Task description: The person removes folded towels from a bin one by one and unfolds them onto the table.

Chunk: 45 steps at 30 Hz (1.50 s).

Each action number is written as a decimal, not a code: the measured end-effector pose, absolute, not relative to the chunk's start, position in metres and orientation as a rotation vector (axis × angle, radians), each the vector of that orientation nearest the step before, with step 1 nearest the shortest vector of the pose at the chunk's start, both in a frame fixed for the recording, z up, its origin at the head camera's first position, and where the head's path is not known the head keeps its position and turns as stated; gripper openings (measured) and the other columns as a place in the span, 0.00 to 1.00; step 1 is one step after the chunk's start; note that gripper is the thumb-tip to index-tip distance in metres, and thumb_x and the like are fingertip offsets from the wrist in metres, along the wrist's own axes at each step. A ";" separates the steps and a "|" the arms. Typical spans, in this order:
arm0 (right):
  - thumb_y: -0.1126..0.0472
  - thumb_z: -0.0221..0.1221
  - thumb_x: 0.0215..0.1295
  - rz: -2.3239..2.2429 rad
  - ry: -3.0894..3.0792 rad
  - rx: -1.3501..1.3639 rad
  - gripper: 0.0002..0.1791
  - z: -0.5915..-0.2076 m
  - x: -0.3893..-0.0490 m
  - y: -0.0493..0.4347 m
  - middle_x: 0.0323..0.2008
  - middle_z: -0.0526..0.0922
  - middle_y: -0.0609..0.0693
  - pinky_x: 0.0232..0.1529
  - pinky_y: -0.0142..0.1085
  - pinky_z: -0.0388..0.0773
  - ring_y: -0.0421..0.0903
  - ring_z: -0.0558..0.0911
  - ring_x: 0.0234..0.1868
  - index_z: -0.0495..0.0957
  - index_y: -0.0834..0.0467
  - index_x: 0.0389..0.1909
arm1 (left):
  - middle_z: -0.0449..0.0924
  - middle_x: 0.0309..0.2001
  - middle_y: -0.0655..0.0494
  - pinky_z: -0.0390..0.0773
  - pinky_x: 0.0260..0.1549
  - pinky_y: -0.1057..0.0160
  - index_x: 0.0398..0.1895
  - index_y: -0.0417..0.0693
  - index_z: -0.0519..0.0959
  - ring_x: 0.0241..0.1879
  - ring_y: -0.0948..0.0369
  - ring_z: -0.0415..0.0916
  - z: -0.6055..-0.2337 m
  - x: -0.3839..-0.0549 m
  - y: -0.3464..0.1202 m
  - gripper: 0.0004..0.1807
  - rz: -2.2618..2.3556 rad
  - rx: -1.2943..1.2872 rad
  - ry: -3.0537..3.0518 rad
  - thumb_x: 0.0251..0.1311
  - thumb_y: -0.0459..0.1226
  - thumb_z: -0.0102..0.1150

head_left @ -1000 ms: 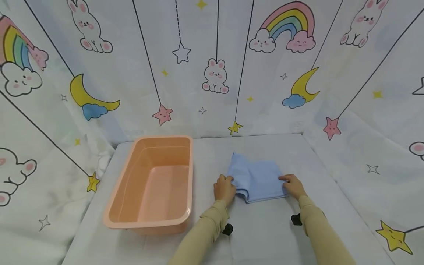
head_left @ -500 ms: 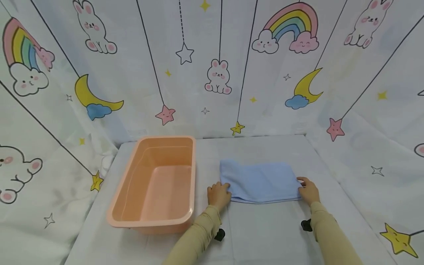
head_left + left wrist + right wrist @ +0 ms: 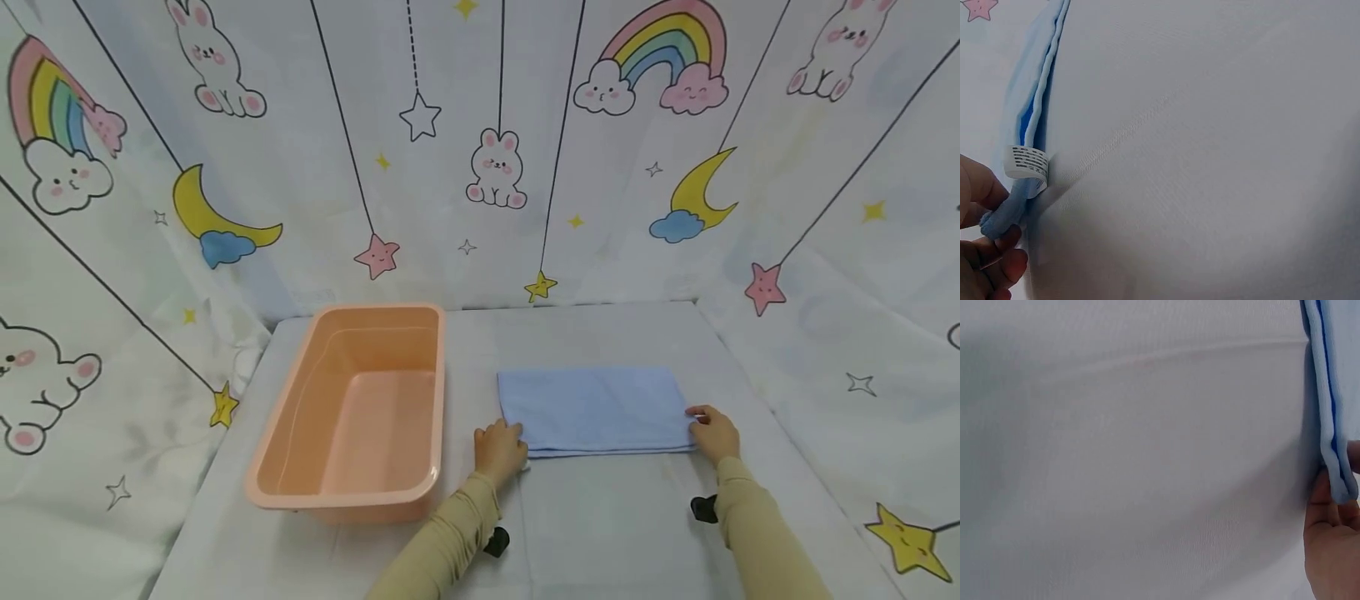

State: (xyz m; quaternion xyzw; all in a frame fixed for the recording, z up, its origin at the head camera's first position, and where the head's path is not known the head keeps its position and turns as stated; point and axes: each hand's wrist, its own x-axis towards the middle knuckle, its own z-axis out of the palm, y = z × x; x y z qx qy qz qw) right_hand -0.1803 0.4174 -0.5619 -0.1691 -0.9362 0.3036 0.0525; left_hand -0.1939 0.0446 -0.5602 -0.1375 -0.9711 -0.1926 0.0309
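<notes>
A light blue towel (image 3: 596, 410) lies folded into a flat, wide rectangle, its layered long edge facing the person. At its near left corner the left hand (image 3: 498, 450) pinches the cloth; in the left wrist view the thumb and fingers (image 3: 1007, 265) close on the corner, just below a white printed label (image 3: 1027, 162). The right hand (image 3: 715, 433) holds the near right corner. Seen from the right wrist, fingers (image 3: 1321, 500) lie under the folded edge (image 3: 1334, 425), with the thumb on the other side.
A peach plastic tub (image 3: 433, 400) stands left of the towel, with nothing in it. White cloth covers the table (image 3: 600, 533). Behind and at both sides hang white curtains (image 3: 420, 192) printed with rabbits, stars and rainbows.
The towel, bunched and narrower a second ago, has been pulled wide and flat. The right hand has moved right with its corner, and the left hand slightly left. The upturned left part now lies smooth.
</notes>
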 end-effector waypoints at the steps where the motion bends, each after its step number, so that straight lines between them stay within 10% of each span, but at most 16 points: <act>1: 0.66 0.48 0.58 0.952 -2.866 -0.521 0.20 -0.561 -0.179 0.420 0.47 0.75 0.73 0.43 0.49 0.70 0.66 0.74 0.47 0.71 0.68 0.51 | 0.80 0.35 0.51 0.63 0.30 0.58 0.43 0.52 0.82 0.32 0.54 0.77 -0.560 -0.193 0.044 0.15 -0.596 -0.429 -2.985 0.51 0.39 0.55; 8: 0.51 0.56 0.63 1.213 -3.034 -0.434 0.39 -0.552 -0.173 0.437 0.52 0.68 0.73 0.37 0.36 0.72 0.56 0.75 0.44 0.51 0.70 0.65 | 0.81 0.37 0.51 0.63 0.31 0.59 0.46 0.55 0.82 0.32 0.55 0.76 -0.562 -0.191 0.041 0.16 -0.534 -0.439 -2.971 0.53 0.39 0.56; 15: 0.60 0.58 0.62 1.547 -2.873 -0.426 0.33 -0.562 -0.161 0.444 0.37 0.75 0.55 0.33 0.28 0.78 0.32 0.76 0.29 0.55 0.69 0.62 | 0.82 0.36 0.52 0.63 0.30 0.60 0.47 0.55 0.81 0.31 0.56 0.77 -0.565 -0.188 0.038 0.15 -0.476 -0.491 -2.968 0.55 0.41 0.56; 45: 0.60 0.57 0.60 1.636 -3.064 -0.615 0.22 -0.549 -0.100 0.458 0.32 0.74 0.48 0.34 0.30 0.78 0.36 0.77 0.30 0.65 0.74 0.46 | 0.78 0.29 0.57 0.53 0.27 0.65 0.48 0.50 0.80 0.25 0.63 0.67 -0.559 -0.112 0.020 0.19 -0.351 -0.754 -2.947 0.51 0.43 0.60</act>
